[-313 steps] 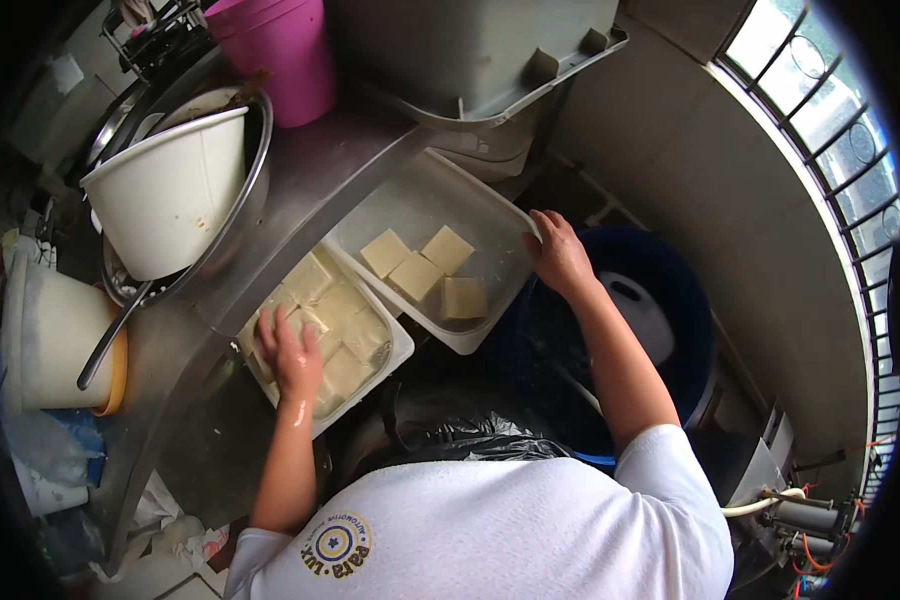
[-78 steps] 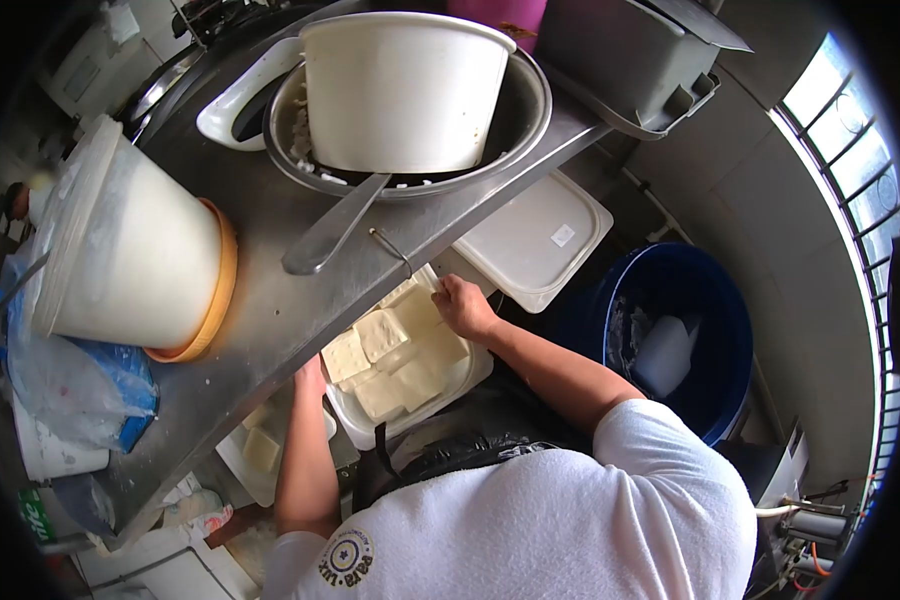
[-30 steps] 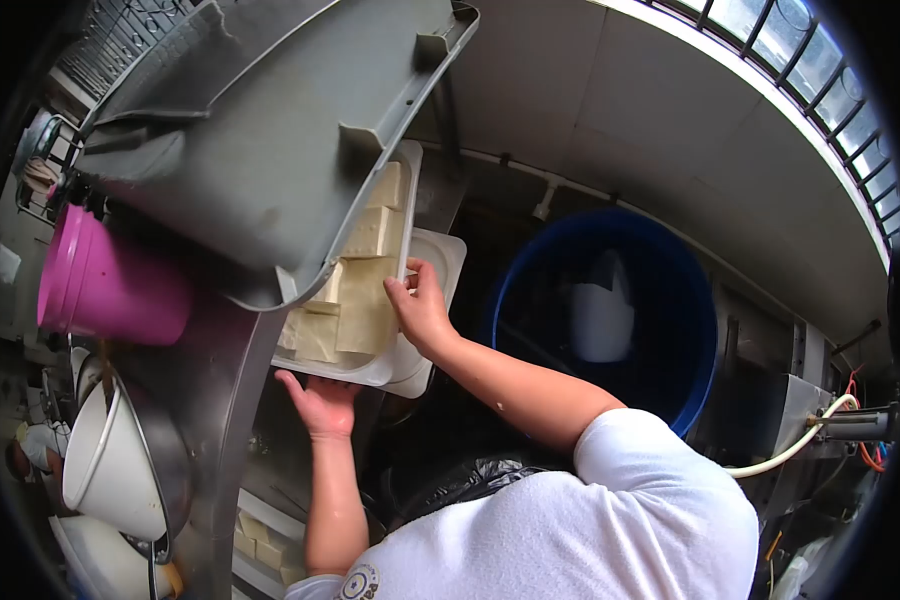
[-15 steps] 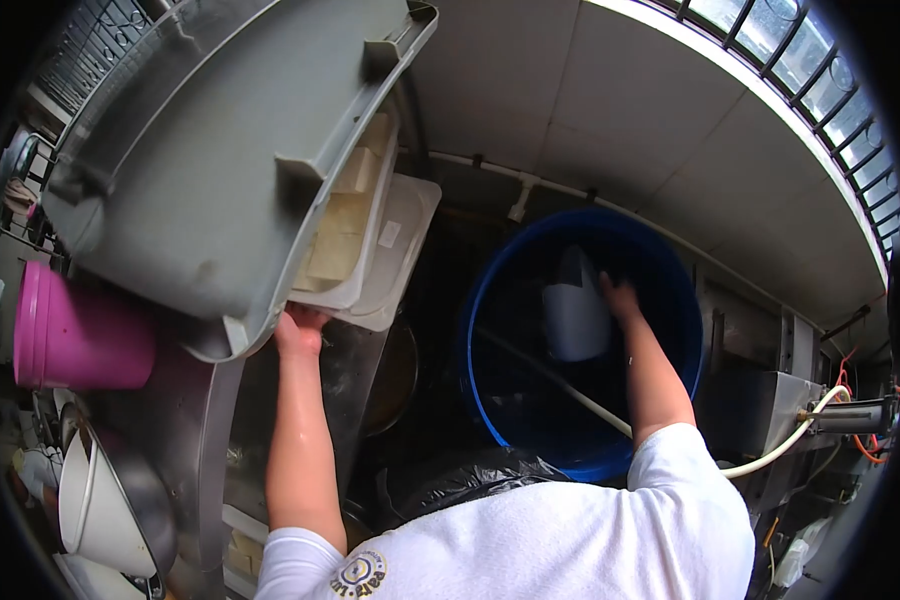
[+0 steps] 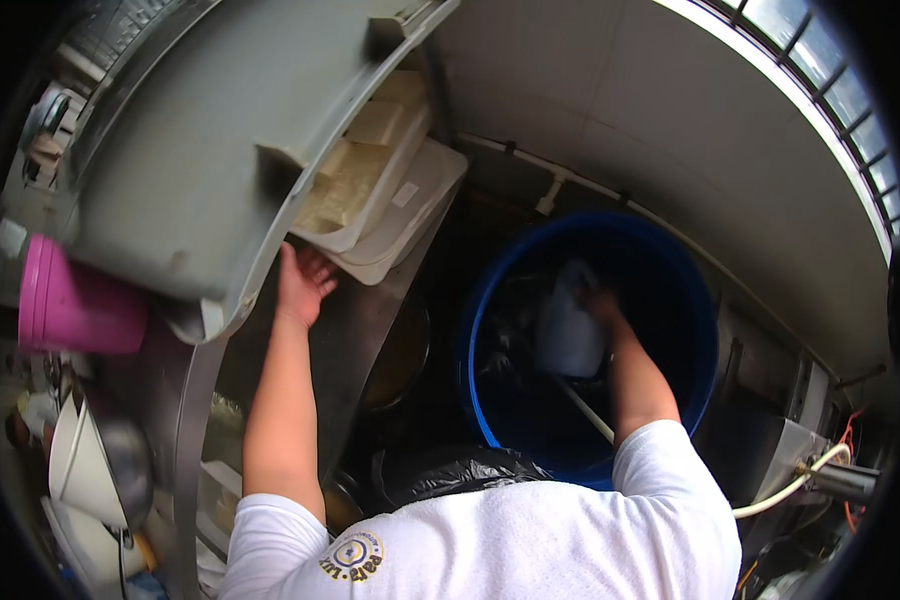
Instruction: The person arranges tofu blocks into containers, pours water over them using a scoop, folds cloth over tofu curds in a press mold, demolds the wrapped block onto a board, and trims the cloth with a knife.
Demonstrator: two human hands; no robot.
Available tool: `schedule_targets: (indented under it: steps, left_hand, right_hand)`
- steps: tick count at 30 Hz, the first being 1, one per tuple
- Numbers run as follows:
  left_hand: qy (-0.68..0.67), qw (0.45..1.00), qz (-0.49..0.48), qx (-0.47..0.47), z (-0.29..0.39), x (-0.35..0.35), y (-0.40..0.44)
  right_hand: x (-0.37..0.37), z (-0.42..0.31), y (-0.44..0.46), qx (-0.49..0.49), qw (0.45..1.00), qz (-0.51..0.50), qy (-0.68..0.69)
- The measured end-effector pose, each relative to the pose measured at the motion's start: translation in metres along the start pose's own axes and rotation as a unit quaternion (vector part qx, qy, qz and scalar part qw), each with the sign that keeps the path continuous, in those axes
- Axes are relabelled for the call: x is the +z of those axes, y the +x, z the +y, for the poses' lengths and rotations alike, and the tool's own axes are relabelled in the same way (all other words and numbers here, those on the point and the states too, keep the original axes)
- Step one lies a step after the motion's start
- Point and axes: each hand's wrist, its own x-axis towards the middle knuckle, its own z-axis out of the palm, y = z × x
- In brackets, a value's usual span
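Note:
Inside the blue barrel [image 5: 476,395], my right hand [image 5: 600,305] is at the white jug [image 5: 568,335]; the hand is dark and blurred, and its fingers' grip on the jug cannot be made out. My left hand [image 5: 307,284] has its fingers spread, palm up, just below the near end of the white tray [image 5: 375,225]. Pale blocks [image 5: 375,123] lie in liquid in that tray, which rests on a lidded container [image 5: 410,215]. A large grey bin [image 5: 200,150] partly covers the tray.
A pink bucket [image 5: 80,300] and white containers [image 5: 85,465] stand at the left. Beside the barrel, a pale hose [image 5: 785,495] runs to metal fittings at the right. The wall and barred window [image 5: 835,95] rise behind.
My right hand has left the tray's edge and reached into the barrel to the jug, which has shifted slightly. The tray now sits farther back under the grey bin, and my left hand is spread below it.

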Motion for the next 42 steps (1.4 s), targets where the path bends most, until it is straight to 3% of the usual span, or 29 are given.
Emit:
schedule_targets:
  steps: [1, 3, 5, 6, 7, 10, 11, 13, 14, 15, 16, 19, 20, 21, 22, 26, 28, 31, 34, 38, 39, 41, 42]
  left_hand:
    - [0.088, 0.993, 0.075, -0.011, -0.016, -0.009, -0.019]
    - [0.310, 0.944, 0.107, 0.032, -0.047, -0.029, -0.074]
    - [0.430, 0.865, 0.152, 0.209, -0.094, -0.079, -0.128]
    - [0.424, 0.864, 0.181, 0.203, -0.103, -0.101, -0.163]
    - [0.486, 0.812, 0.241, 0.216, -0.107, -0.128, -0.201]
    - [0.599, 0.640, 0.425, 0.226, -0.115, -0.228, -0.297]
    - [0.592, 0.613, 0.488, 0.189, -0.120, -0.263, -0.327]
    - [0.630, 0.493, 0.594, 0.079, -0.130, -0.358, -0.399]
    - [0.574, 0.512, 0.638, -0.029, -0.126, -0.375, -0.433]
    - [0.556, 0.484, 0.664, -0.125, -0.138, -0.426, -0.465]
    - [0.494, 0.485, 0.690, -0.212, -0.127, -0.418, -0.492]
    - [0.404, 0.609, 0.616, -0.294, -0.211, -0.561, -0.546]
    - [0.389, 0.631, 0.624, -0.246, -0.226, -0.557, -0.546]
    - [0.373, 0.653, 0.629, -0.198, -0.240, -0.552, -0.546]
    - [0.336, 0.690, 0.632, -0.106, -0.248, -0.572, -0.558]
    - [0.334, 0.746, 0.575, -0.024, -0.227, -0.533, -0.556]
    - [0.248, 0.817, 0.521, -0.003, -0.199, -0.480, -0.540]
    - [0.223, 0.845, 0.483, 0.057, -0.186, -0.454, -0.498]
    - [0.165, 0.874, 0.438, 0.130, -0.169, -0.427, -0.441]
    - [0.139, 0.909, 0.334, 0.208, -0.158, -0.393, -0.333]
    - [0.160, 0.915, 0.305, 0.211, -0.146, -0.372, -0.314]
    - [0.076, 0.968, 0.198, 0.132, -0.110, -0.322, -0.297]
    - [0.101, 0.960, 0.204, 0.163, -0.109, -0.308, -0.274]
  right_hand:
    - [0.018, -0.010, -0.002, -0.030, 0.999, 0.038, -0.003]
    - [0.033, -0.055, -0.027, -0.008, 0.998, 0.046, -0.040]
    - [0.035, -0.087, -0.056, 0.005, 0.995, 0.049, -0.084]
    - [0.038, -0.098, -0.070, 0.015, 0.995, 0.073, -0.071]
    - [0.048, -0.107, -0.082, 0.023, 0.993, 0.097, -0.057]
    - [0.047, -0.086, -0.073, -0.088, 0.981, 0.167, -0.051]
    - [0.044, -0.076, -0.057, -0.113, 0.972, 0.196, -0.056]
    - [0.022, -0.108, -0.086, -0.141, 0.976, 0.163, 0.041]
    - [0.010, -0.131, -0.106, -0.163, 0.971, 0.134, 0.110]
    - [0.007, -0.150, -0.125, -0.172, 0.964, 0.096, 0.178]
    - [-0.003, -0.165, -0.142, -0.203, 0.959, 0.086, 0.179]
    - [-0.039, -0.206, -0.182, -0.288, 0.935, 0.131, 0.163]
    - [-0.055, -0.216, -0.195, -0.292, 0.932, 0.174, 0.128]
    - [-0.073, -0.209, -0.191, -0.277, 0.932, 0.152, 0.175]
    - [-0.077, -0.238, -0.244, -0.287, 0.926, 0.190, 0.157]
    - [-0.106, -0.282, -0.327, -0.320, 0.895, 0.294, 0.104]
    - [-0.112, -0.291, -0.352, -0.317, 0.888, 0.320, 0.091]
    - [-0.121, -0.291, -0.395, -0.306, 0.879, 0.339, 0.137]
    - [-0.110, -0.304, -0.453, -0.338, 0.853, 0.294, 0.269]
    - [-0.096, -0.298, -0.518, -0.341, 0.845, 0.256, 0.322]
    - [-0.089, -0.297, -0.538, -0.337, 0.845, 0.254, 0.328]
    - [-0.073, -0.291, -0.577, -0.325, 0.849, 0.256, 0.329]
    - [-0.064, -0.289, -0.597, -0.317, 0.853, 0.263, 0.321]
